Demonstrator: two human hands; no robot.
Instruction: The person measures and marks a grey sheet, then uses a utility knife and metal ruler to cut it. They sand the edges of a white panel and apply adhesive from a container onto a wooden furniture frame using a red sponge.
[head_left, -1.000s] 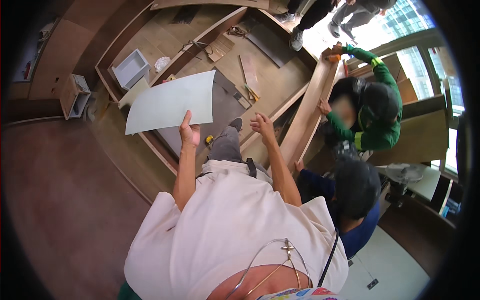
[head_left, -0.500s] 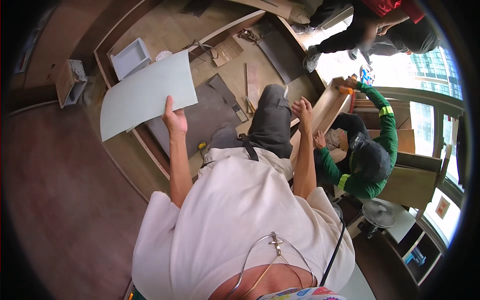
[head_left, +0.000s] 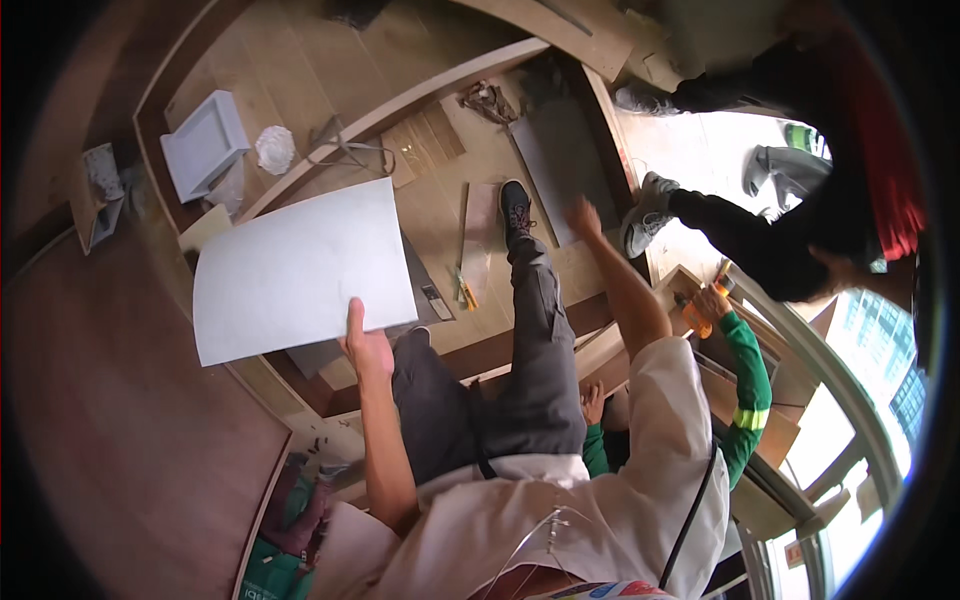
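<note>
My left hand (head_left: 367, 348) is closed on the near edge of a thin, slightly bowed white sheet (head_left: 300, 270), thumb on top and fingers underneath. The sheet hangs over a wooden frame and hides part of it. My right hand (head_left: 583, 217) reaches forward over the frame, past my knee. Motion smears its fingers, and nothing can be made out in it. Below it and to the left, a yellow-handled tool (head_left: 466, 291) lies on the frame's base near a narrow board (head_left: 478, 235). One shoe of mine (head_left: 517, 208) stands inside the frame.
At my right, a co-worker's green-sleeved arm (head_left: 748, 385) holds an orange drill (head_left: 697, 318) against a wooden box part. Another person's shoe (head_left: 648, 212) stands beyond the frame's right side. A white tray (head_left: 207, 145) and a crumpled white lump (head_left: 275, 150) lie far left.
I have stepped forward, with one foot now inside the frame. My right hand has swung forward and away from my body. The sheet remains in my left hand.
</note>
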